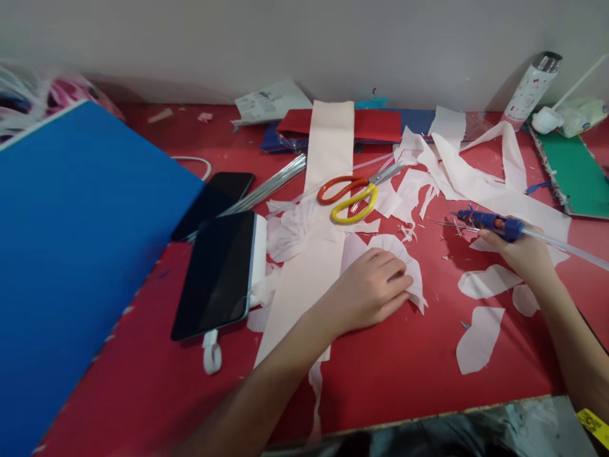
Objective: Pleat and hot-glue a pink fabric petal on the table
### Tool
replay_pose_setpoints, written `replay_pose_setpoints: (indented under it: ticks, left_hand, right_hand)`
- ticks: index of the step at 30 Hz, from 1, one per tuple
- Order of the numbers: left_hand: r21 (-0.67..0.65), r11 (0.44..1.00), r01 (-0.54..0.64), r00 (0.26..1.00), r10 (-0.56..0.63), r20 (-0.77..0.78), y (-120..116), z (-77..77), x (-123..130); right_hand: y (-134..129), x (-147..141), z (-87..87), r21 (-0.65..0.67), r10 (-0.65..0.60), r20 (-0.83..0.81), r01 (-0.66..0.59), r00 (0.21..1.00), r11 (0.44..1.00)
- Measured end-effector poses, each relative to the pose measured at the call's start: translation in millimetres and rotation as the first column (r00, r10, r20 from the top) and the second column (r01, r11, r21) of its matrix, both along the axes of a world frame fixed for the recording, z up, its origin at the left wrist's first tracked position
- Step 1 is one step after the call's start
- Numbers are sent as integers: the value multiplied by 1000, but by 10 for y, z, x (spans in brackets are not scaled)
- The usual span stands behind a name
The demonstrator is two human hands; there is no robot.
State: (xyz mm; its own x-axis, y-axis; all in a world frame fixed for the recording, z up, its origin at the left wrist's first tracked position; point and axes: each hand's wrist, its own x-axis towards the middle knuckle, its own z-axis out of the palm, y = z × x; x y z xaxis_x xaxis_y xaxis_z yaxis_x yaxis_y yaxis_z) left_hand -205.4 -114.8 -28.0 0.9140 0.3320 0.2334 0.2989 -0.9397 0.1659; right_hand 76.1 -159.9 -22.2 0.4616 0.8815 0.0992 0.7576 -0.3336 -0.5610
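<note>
My left hand is closed, its fingers curled on a pale pink crepe paper piece with a ruffled, rounded edge; the fingertips are partly hidden. My right hand is wrapped round a blue glue gun, its nozzle pointing left and a long clear glue stick coming out of its back. A few thin wires lie by the nozzle. Scissors with one red and one yellow handle rest above my left hand. Cut petal-shaped paper pieces lie below my right hand.
A long cream paper strip crosses the red table. A tablet and a phone lie on the left beside a big blue board. Paper scraps, a white flask and a green board are at the right.
</note>
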Motion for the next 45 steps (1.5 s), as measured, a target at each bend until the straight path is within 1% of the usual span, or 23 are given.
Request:
replay_pose_setpoints:
  ticks: [3, 5, 7, 9, 11, 12, 15, 16, 18, 21, 25, 28, 31, 33, 37, 40, 42, 45]
  left_hand:
    - [4, 1000, 16, 1000, -16, 21, -30, -16, 24]
    - [-14, 1000, -10, 998, 11, 57, -39, -36, 32]
    - [-55, 996, -69, 991, 75, 114, -46, -63, 38]
    - [-114, 981, -155, 966, 175, 190, -55, -92, 42]
    - [-177, 947, -267, 916, 307, 258, -62, -111, 43]
    - [-203, 920, -334, 882, 381, 276, -62, -114, 42]
    - [-226, 818, -529, 777, 574, 257, -40, -106, 29]
    - [-216, 790, -573, 753, 612, 241, -26, -101, 23]
    - [-196, 759, -621, 729, 651, 213, 1, -95, 11]
    - [-183, 751, -634, 728, 660, 185, 16, -95, 5]
    - [-134, 798, -587, 776, 602, 189, -16, -103, 30]
    - [-25, 825, -565, 807, 559, 190, -34, -122, 63]
    - [99, 831, -547, 831, 526, 180, -20, -160, 90]
    - [139, 829, -542, 837, 516, 182, -1, -186, 99]
    - [154, 821, -550, 830, 518, 206, 23, -202, 101]
    - [150, 817, -556, 825, 522, 217, 24, -191, 100]
    - [146, 823, -549, 829, 512, 225, 23, -195, 101]
    - [139, 840, -524, 841, 485, 242, 21, -225, 104]
  right_hand:
    - [-5, -22, 23, 10, 14, -108, -13, 994, 1000]
    - [-7, -25, 27, 26, 23, -114, -21, 993, 999]
    - [-9, -21, 25, 30, 21, -86, -18, 996, 999]
    - [-10, -17, 22, 19, 30, -65, -29, 997, 999]
    - [-11, -16, 23, 12, 48, -69, -47, 996, 999]
    - [-11, -16, 24, 11, 56, -74, -55, 996, 998]
    - [-6, -18, 28, 13, 56, -70, -56, 996, 998]
    - [-3, -20, 30, 14, 55, -65, -55, 996, 998]
    - [0, -25, 35, 15, 54, -66, -53, 996, 998]
    - [-1, -39, 49, 16, 49, -80, -48, 996, 999]
    - [-7, -58, 66, 0, 18, -112, -18, 994, 1000]
    - [-6, -61, 68, -20, 2, -107, -4, 994, 1000]
    - [-4, -57, 60, -20, -9, -68, 7, 998, 1000]
    - [-6, -54, 52, -20, -26, -53, 25, 998, 999]
    - [-6, -49, 43, -28, -27, -65, 25, 998, 999]
    - [-1, -49, 45, -16, 25, -65, -27, 998, 1000]
    - [2, -52, 51, -25, 44, -67, -46, 997, 999]
    - [1, -64, 61, -39, 21, -76, -23, 997, 999]
